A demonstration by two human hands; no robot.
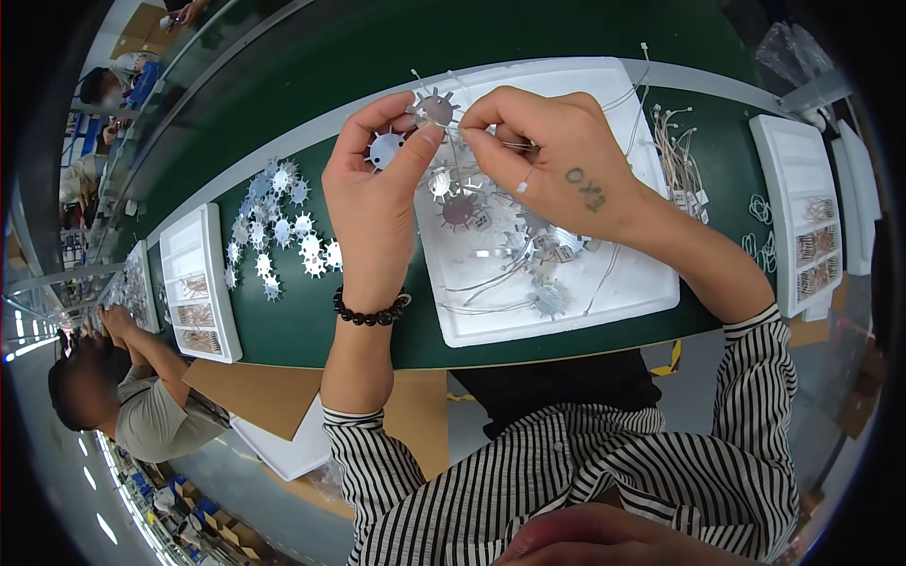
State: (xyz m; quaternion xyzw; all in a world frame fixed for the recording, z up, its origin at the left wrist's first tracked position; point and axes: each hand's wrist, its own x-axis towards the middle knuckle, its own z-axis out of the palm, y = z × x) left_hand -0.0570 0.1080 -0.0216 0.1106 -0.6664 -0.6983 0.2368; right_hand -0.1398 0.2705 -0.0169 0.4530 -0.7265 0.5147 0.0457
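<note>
Above the far edge of the white foam tray (651, 283), both hands meet on one small metal star disc (436, 108). Disc: thin, silvery, round, with short teeth all round the rim; face tilted toward the camera; no long axis to speak of, being round. Thin white wires run off it, one up past the tray's far edge, others down toward the tray. Left hand (373, 203): fingers curled, thumb and forefinger pinched on the disc's rim; a second similar toothed disc (385, 148) sits lower in the same hand, against the palm side. Beaded black bracelet (370, 311) on that wrist. Right hand (547, 160): closed in a fine pinch just right of the disc, on a thin wire or lead; what exactly is gripped is too small to tell. Inside the tray, below the hands: several more toothed discs with wires, loosely tangled (510, 245). Left of the tray, on the green bench top (311, 321), a scatter of bare silvery discs (274, 226), well apart from the hands. Right of the tray, a bundle of leads (678, 160), then another white tray (788, 189). Bare green strip lies between the tray and the scatter. A co-worker (113, 396) sits far left of the tray.
</note>
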